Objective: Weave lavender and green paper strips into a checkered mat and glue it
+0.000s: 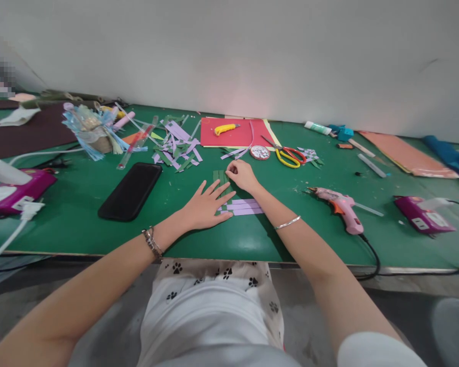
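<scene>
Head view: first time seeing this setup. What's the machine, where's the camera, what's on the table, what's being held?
There is no machine: these are a person's bare hands, seen by a camera worn on the head, looking forward and down. The left hand lies flat, fingers spread, over flat green paper strips and lilac paper strips that cross beneath it. The right hand has curled fingers at the green strips; whether it pinches one is hard to see. Around them on the glossy green tabletop lie a black rectangular phone, a red paper sheet bearing a yellow-handled cutter, scissors with yellow and red handles and a pink plastic glue gun.
</scene>
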`<state>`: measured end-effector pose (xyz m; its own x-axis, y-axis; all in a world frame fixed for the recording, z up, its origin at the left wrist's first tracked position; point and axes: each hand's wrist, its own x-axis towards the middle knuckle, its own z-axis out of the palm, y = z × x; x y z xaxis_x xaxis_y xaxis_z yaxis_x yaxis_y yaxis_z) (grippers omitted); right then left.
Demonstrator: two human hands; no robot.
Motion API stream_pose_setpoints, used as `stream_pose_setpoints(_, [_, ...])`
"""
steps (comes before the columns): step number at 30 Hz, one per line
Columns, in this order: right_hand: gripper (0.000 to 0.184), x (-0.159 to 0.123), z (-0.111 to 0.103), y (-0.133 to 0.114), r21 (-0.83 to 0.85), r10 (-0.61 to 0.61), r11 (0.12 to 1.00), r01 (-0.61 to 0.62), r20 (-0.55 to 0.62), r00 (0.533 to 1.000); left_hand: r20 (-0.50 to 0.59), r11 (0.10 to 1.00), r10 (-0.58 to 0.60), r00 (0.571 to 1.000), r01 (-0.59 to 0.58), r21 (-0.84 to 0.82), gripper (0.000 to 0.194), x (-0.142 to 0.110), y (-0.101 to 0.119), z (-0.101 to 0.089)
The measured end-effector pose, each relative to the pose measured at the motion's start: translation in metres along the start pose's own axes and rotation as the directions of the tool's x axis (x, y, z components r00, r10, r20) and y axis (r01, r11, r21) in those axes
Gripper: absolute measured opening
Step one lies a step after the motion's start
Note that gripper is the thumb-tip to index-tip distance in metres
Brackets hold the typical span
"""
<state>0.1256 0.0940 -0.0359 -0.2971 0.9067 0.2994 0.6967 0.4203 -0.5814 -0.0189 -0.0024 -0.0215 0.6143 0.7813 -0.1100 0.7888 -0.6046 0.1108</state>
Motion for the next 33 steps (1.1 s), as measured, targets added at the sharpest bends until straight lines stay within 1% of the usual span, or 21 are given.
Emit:
stream_pose_setpoints(3, [0.012, 0.001, -0.002, -0.004, -0.005, 0.002, 1.000, -0.002, -0.014, 1.000, 0.001, 1.000, 0.001, 1.000, -0.001, 0.010, 0.057, -0.001, 0.000, -0.001])
stream_pose_setpoints(5, [0.013, -0.003, -0.008, -0.008, -0.007, 0.001, 1.000, -0.001, -0.027, 1.000, -0.005, 1.000, 0.000, 1.000, 0.000, 0.012, 0.057, -0.001, 0.001, -0.001])
stream_pose_setpoints(8, [0.015, -0.020, -0.024, -0.015, -0.007, -0.049, 0.999, 0.049, -0.021, 0.999, 0.004, 1.000, -0.006, 1.000, 0.006, 0.011, 0.059, -0.002, 0.001, -0.001])
stream_pose_setpoints(9, [0.014, -0.029, -0.030, -0.017, -0.002, -0.113, 0.994, 0.113, 0.011, 0.994, 0.010, 1.000, -0.010, 1.000, 0.010, 0.009, 0.060, -0.002, 0.001, -0.001])
stream_pose_setpoints(11, [0.010, -0.050, -0.041, -0.021, 0.008, -0.219, 0.975, 0.220, 0.126, 0.967, 0.021, 1.000, -0.015, 1.000, 0.015, 0.000, 0.064, -0.001, 0.001, -0.001])
stream_pose_setpoints(12, [0.012, -0.060, -0.045, -0.023, 0.001, -0.242, 0.969, 0.246, 0.192, 0.951, 0.023, 1.000, -0.014, 1.000, 0.014, -0.005, 0.065, -0.001, 0.001, -0.001])
stream_pose_setpoints(14, [0.025, -0.077, -0.051, -0.025, -0.010, -0.250, 0.964, 0.266, 0.308, 0.918, 0.020, 1.000, -0.004, 1.000, 0.005, -0.015, 0.067, 0.000, 0.000, 0.000])
stream_pose_setpoints(16, [0.035, -0.087, -0.052, -0.026, -0.018, -0.242, 0.964, 0.265, 0.351, 0.904, 0.010, 1.000, 0.008, 1.000, -0.008, -0.020, 0.066, 0.000, -0.001, 0.001])
stream_pose_setpoints(20, [0.035, -0.088, -0.050, -0.027, 0.011, -0.243, 0.966, 0.259, 0.383, 0.891, -0.022, 1.000, 0.020, 1.000, -0.020, -0.019, 0.065, 0.000, -0.002, 0.003])
stream_pose_setpoints(28, [0.033, -0.088, -0.050, -0.027, 0.027, -0.222, 0.973, 0.230, 0.386, 0.895, -0.033, 1.000, 0.025, 0.999, -0.025, -0.014, 0.062, 0.000, -0.001, 0.003])
stream_pose_setpoints(33, [0.032, -0.090, -0.049, -0.026, 0.005, -0.199, 0.977, 0.213, 0.384, 0.902, -0.043, 0.999, 0.026, 0.999, -0.027, -0.033, 0.062, 0.001, -0.002, 0.005])
